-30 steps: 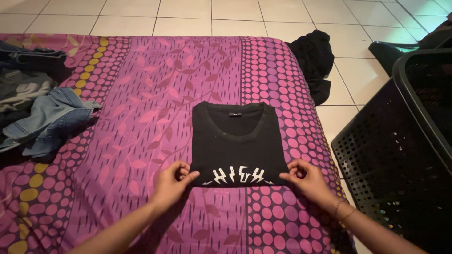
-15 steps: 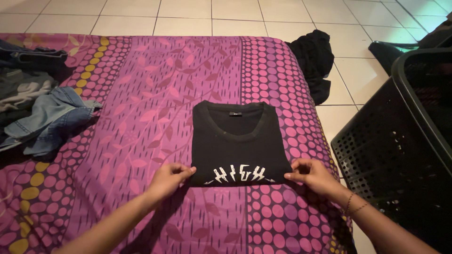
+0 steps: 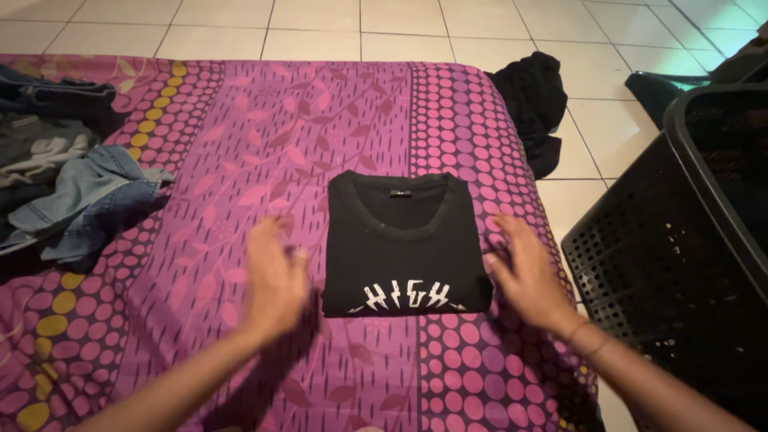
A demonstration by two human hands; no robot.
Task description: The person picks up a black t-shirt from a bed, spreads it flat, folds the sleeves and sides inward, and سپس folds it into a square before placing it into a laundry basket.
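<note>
My left hand (image 3: 276, 280) and right hand (image 3: 524, 276) hover with fingers spread and empty, one on each side of the folded black T-shirt (image 3: 404, 248), gripping nothing; both are blurred, so I cannot tell whether they graze the cloth or the bed. The shirt lies as a neat rectangle on the purple patterned bedspread (image 3: 240, 144), collar at the far end, white print along the near edge. I judge the folding itself to be finished and this to be the squaring-up stage. A next move would call for flat palms on both side edges together, so the layers stay aligned. A heap of denim clothes (image 3: 72, 192) sits at the bed's left, a dark garment (image 3: 536, 104) hangs off the far corner, and a black laundry basket (image 3: 680, 240) stands on the tiled floor (image 3: 608, 136) at my right.
</note>
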